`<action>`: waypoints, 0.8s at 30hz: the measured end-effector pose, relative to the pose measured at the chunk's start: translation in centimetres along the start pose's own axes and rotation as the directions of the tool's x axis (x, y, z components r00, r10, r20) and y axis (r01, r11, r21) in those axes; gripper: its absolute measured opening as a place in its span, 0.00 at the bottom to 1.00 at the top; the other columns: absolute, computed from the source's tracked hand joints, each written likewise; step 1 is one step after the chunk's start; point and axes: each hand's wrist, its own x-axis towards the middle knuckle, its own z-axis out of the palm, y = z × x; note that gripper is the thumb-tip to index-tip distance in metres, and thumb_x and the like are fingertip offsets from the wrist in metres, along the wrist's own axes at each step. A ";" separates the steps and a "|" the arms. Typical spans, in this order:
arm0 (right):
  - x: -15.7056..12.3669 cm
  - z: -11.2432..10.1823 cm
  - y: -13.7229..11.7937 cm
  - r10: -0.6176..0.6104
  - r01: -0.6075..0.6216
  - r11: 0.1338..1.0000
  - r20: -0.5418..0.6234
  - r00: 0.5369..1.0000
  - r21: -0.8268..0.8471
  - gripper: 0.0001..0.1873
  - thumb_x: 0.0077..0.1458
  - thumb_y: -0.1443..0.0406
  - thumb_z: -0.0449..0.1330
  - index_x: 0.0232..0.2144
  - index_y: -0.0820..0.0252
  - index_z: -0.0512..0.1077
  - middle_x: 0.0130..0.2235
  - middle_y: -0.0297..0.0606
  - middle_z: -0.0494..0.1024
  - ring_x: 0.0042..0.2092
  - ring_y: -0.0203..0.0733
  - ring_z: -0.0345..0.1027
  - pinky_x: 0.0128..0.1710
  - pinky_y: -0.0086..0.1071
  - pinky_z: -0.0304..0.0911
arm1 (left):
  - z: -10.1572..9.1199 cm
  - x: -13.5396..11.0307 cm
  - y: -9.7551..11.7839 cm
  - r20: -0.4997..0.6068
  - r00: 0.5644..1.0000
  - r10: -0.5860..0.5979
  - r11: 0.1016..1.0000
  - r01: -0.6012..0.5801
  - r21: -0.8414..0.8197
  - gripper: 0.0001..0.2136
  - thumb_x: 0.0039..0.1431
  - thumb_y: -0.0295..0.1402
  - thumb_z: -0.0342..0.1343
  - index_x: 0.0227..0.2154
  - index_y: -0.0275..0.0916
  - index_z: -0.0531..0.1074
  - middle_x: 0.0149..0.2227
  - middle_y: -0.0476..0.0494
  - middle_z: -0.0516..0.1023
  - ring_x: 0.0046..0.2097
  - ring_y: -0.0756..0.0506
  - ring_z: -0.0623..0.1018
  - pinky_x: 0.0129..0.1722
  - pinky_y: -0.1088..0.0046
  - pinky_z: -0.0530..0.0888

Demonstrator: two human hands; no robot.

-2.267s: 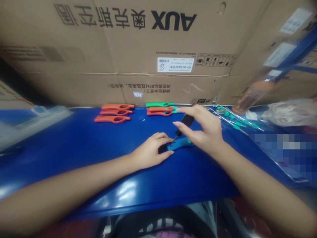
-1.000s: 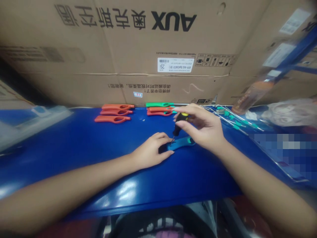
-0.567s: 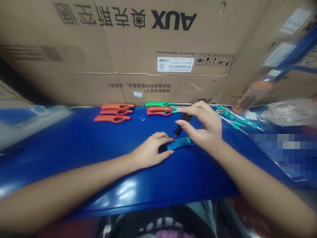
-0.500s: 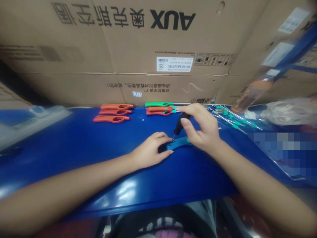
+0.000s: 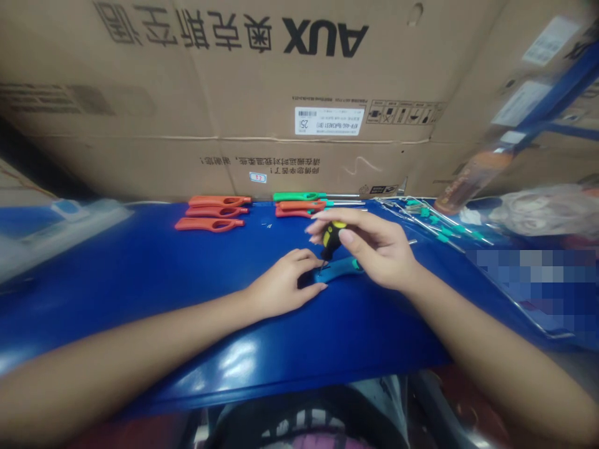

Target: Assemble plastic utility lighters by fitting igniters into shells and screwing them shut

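My left hand (image 5: 283, 284) rests on the blue table and grips the near end of a blue long-reach lighter (image 5: 340, 269) between thumb and fingers. A bit of green shows at the lighter's right end, partly behind my right wrist. In my right hand (image 5: 384, 246) is a black and yellow screwdriver (image 5: 330, 242), tilted, its handle between thumb and fingers. The screwdriver's thin shaft points down and its tip meets the lighter beside my left fingertips; the exact spot is too small to make out.
Orange-red lighter handles (image 5: 213, 223) lie at the back left. Beyond my right hand are a green lighter (image 5: 302, 196) and orange ones with metal tubes. Several metal rods with green parts (image 5: 443, 237), a bottle (image 5: 475, 178) and a plastic bag (image 5: 543, 209) sit right. A large cardboard box (image 5: 187, 125) stands behind.
My right hand has turned and shifted slightly left and down on the screwdriver, baring its yellow marks. My left hand and the blue lighter have stayed in place.
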 end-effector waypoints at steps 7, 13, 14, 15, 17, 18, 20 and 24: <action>0.4 0.0 -0.2 -0.172 0.134 0.932 -0.087 0.981 -0.337 0.16 0.65 0.65 0.57 0.53 0.55 0.76 0.47 0.43 0.80 0.44 0.43 0.75 0.48 0.41 0.73 | -0.1 0.0 0.2 0.002 1.000 -0.010 1.000 0.010 0.003 0.16 0.63 0.35 0.61 0.51 0.36 0.76 0.46 0.40 0.78 0.50 0.41 0.78 0.56 0.62 0.74; 0.6 0.0 0.0 -0.166 0.108 0.948 -0.174 0.971 -0.300 0.10 0.60 0.65 0.64 0.45 0.54 0.79 0.38 0.39 0.80 0.38 0.41 0.74 0.41 0.38 0.73 | 0.0 0.1 0.1 -0.001 1.000 -0.009 1.000 0.009 0.001 0.15 0.62 0.36 0.62 0.50 0.38 0.76 0.46 0.41 0.78 0.50 0.41 0.78 0.55 0.60 0.75; 0.6 -0.1 0.1 -0.199 0.119 0.924 -0.193 0.961 -0.364 0.10 0.59 0.65 0.66 0.44 0.54 0.79 0.37 0.39 0.80 0.37 0.41 0.74 0.41 0.38 0.73 | 0.0 0.1 0.1 -0.002 1.000 -0.010 1.000 0.010 -0.005 0.15 0.63 0.36 0.62 0.50 0.38 0.76 0.47 0.41 0.78 0.50 0.41 0.78 0.55 0.60 0.75; 0.5 -0.1 0.2 -0.208 0.120 0.910 -0.188 0.960 -0.396 0.09 0.59 0.64 0.65 0.44 0.54 0.79 0.38 0.40 0.80 0.39 0.42 0.74 0.43 0.40 0.73 | 0.0 0.0 0.0 -0.003 1.000 -0.011 1.000 0.011 -0.012 0.15 0.63 0.36 0.61 0.50 0.39 0.76 0.47 0.41 0.78 0.50 0.41 0.78 0.56 0.60 0.75; 0.5 -0.3 0.4 -0.131 0.081 0.943 -0.138 0.982 -0.322 0.11 0.65 0.63 0.59 0.48 0.54 0.78 0.44 0.42 0.80 0.45 0.44 0.75 0.47 0.42 0.73 | -0.1 0.1 0.0 -0.002 1.000 -0.008 1.000 0.008 -0.023 0.15 0.63 0.36 0.61 0.51 0.39 0.76 0.47 0.41 0.78 0.51 0.41 0.78 0.56 0.60 0.74; 0.5 -0.4 0.5 -0.066 0.040 0.972 -0.104 0.992 -0.231 0.14 0.68 0.62 0.55 0.50 0.54 0.76 0.47 0.43 0.80 0.47 0.44 0.75 0.47 0.42 0.74 | -0.1 0.1 0.1 -0.001 1.000 -0.004 1.000 0.004 -0.026 0.15 0.63 0.35 0.61 0.51 0.39 0.76 0.47 0.41 0.78 0.51 0.41 0.78 0.56 0.60 0.74; 0.4 -0.4 0.8 0.029 -0.034 0.997 -0.071 0.997 -0.071 0.15 0.69 0.62 0.52 0.54 0.54 0.74 0.47 0.42 0.79 0.45 0.43 0.76 0.43 0.40 0.75 | -0.1 0.1 0.1 0.000 1.000 -0.003 1.000 0.003 -0.024 0.15 0.63 0.35 0.62 0.51 0.39 0.76 0.47 0.41 0.79 0.51 0.41 0.77 0.56 0.60 0.74; 0.4 -0.6 1.1 -0.119 0.047 0.957 -0.239 0.964 -0.288 0.10 0.59 0.61 0.66 0.44 0.53 0.79 0.37 0.38 0.78 0.36 0.40 0.74 0.39 0.38 0.74 | 0.0 0.1 0.1 0.001 1.000 -0.025 1.000 0.025 -0.017 0.15 0.62 0.36 0.62 0.51 0.39 0.77 0.47 0.40 0.79 0.51 0.41 0.78 0.56 0.58 0.75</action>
